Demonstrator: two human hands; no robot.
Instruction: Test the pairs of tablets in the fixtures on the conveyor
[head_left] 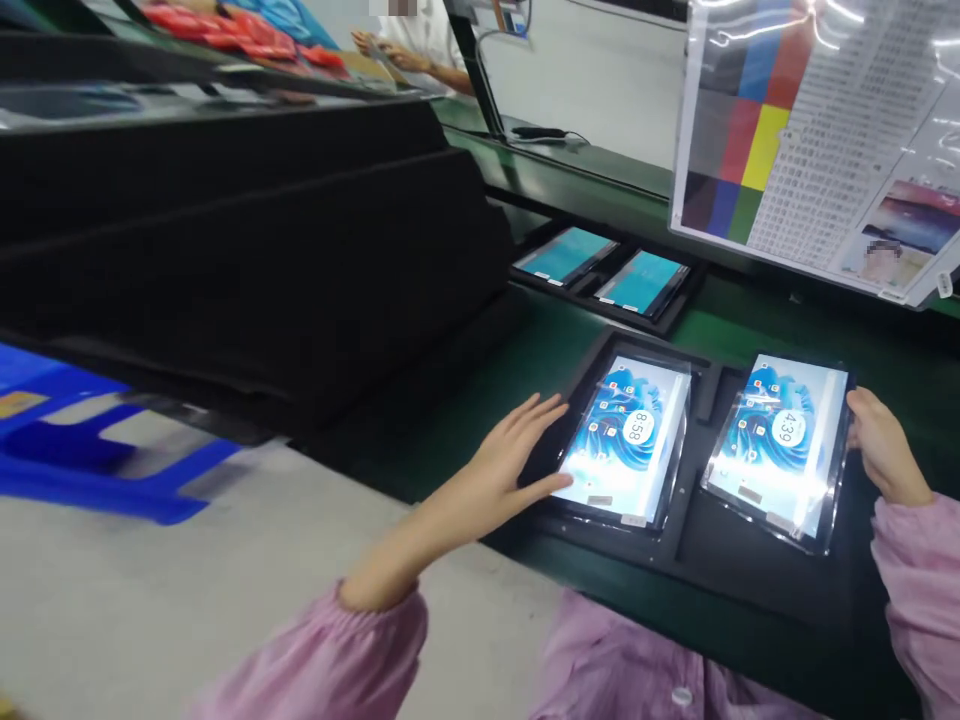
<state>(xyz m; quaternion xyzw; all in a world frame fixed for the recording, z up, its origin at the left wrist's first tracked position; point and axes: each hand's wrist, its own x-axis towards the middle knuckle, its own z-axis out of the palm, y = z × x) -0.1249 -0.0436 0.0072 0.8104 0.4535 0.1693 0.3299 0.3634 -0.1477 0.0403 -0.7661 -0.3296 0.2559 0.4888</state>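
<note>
Two lit tablets in clear film are before me at a black tray [667, 545]. The left tablet [626, 440], its clock reading 8:58, lies in its recess. My left hand [517, 455] is open beside it, fingers spread, the thumb at the tablet's lower left edge. The right tablet [780, 445], its clock reading 4:39, sits tilted over the right recess. My right hand [885, 445] grips it by its right edge, fingers partly hidden behind it.
Farther back, another black tray [660, 325] carries two tablets with teal screens [570, 255]. A plastic-covered chart [795, 140] hangs at the upper right. A large black panel [247, 260] fills the left. A blue stool [97, 450] stands below it. A person's hands [397, 55] show across the bench.
</note>
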